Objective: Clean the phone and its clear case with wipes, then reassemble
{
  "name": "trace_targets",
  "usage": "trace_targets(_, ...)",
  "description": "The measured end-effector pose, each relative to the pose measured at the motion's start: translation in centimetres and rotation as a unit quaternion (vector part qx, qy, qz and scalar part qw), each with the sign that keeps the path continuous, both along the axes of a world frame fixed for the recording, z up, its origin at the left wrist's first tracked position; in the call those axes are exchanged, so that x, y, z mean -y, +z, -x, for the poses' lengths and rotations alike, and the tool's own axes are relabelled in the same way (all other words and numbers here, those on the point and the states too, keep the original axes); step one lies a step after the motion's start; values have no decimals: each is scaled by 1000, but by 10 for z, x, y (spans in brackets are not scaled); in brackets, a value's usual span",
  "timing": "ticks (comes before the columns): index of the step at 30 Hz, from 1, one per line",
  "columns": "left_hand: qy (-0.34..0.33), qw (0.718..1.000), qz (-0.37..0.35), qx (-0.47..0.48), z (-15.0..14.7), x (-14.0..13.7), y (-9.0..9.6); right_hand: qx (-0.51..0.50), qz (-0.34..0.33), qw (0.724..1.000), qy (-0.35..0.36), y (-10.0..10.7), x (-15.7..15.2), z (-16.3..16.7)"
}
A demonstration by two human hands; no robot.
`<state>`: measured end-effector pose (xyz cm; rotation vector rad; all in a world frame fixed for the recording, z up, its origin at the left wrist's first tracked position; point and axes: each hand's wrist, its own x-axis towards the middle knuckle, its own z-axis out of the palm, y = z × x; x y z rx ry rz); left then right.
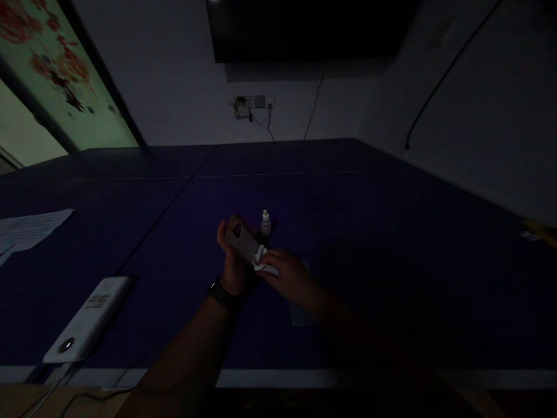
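Note:
My left hand (232, 264), with a dark watch on its wrist, is closed around a phone case (244, 244) that has a camera cutout near its upper end. The case is tilted, its lower right end towards my right hand (285, 276). Pinched in my right fingers is a white tissue (261, 259), which touches the lower end of the case. Just beyond the case, a small dropper bottle (266, 224) with a white cap stands upright. Under my right forearm lies a flat, dark phone-sized object (301, 314), partly hidden; its kind is unclear.
Everything rests on a dark blue table (369, 232). A white power bank (89, 319) with cables lies at the left front. Paper sheets (35, 232) lie farther left. Behind the table, sockets (255, 101) and a dark screen (308, 29) are on the wall. The light is dim.

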<state>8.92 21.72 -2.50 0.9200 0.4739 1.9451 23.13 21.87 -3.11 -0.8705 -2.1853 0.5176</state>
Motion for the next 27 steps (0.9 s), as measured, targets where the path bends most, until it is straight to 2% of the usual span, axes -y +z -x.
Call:
trace_targets(4, -60, 997, 33, 39, 1, 9, 13, 83, -100, 991, -27, 5, -4, -8)
trace_targets(8, -124, 983, 106, 83, 17, 1, 23, 131, -181, 972, -71, 8, -10, -17)
trace_targets(11, -204, 955, 180, 121, 30, -8, 23, 149, -231, 958, -84, 9, -18, -25)
trace_targets(15, -321, 912, 241, 89, 37, -11, 18, 158, -285, 943, -71, 7, -25, -31)
trace_targets(20, -435, 861, 260, 34, 35, -9, 3, 181, -297, 937, -42, 3, -26, -30)
trace_targets(24, -447, 860, 246, -13, 33, -16, -7, 193, -278, 941, -6, -1, -27, -30)
trace_targets(27, -432, 864, 257, -32, 30, -23, -6, 179, -259, 949, 9, -5, -31, -31)
